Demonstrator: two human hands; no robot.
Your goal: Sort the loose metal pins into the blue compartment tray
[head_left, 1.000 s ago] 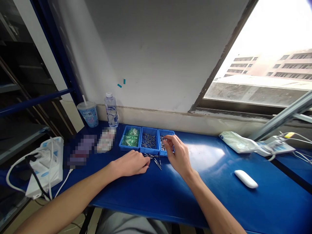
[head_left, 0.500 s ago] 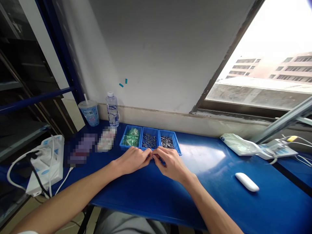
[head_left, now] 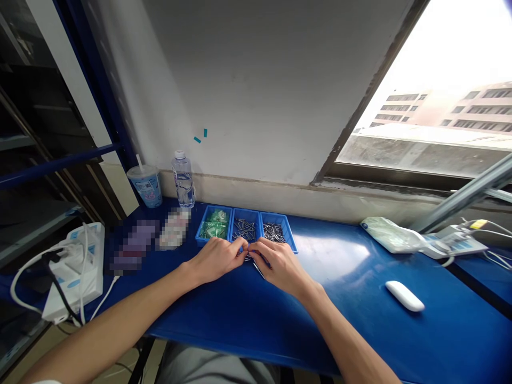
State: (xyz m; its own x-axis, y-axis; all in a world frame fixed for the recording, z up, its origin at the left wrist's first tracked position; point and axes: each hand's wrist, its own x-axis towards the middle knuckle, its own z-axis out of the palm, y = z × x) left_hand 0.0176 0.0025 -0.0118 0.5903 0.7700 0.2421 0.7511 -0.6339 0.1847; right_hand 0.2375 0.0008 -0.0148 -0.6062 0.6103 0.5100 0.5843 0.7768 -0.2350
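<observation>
Three small blue trays stand side by side on the blue table (head_left: pixel 248 314): the left tray (head_left: pixel 215 224) has green pieces, the middle tray (head_left: pixel 245 230) and the right tray (head_left: pixel 276 232) hold small metal pins. Just in front of them my left hand (head_left: pixel 218 258) and my right hand (head_left: pixel 278 265) meet, fingertips pinched together over a few loose metal pins (head_left: pixel 258 266) on the table. What the fingers grip is too small to name.
A lidded cup with a straw (head_left: pixel 146 185) and a water bottle (head_left: pixel 183 180) stand at the back left. A white power strip with cables (head_left: pixel 70 272) lies at the left edge. A white oblong device (head_left: pixel 405 296) and a plastic bag (head_left: pixel 390 233) lie at right.
My right hand left the right tray and came down to meet my left hand in front of the trays. The fingertips of both hands now pinch together.
</observation>
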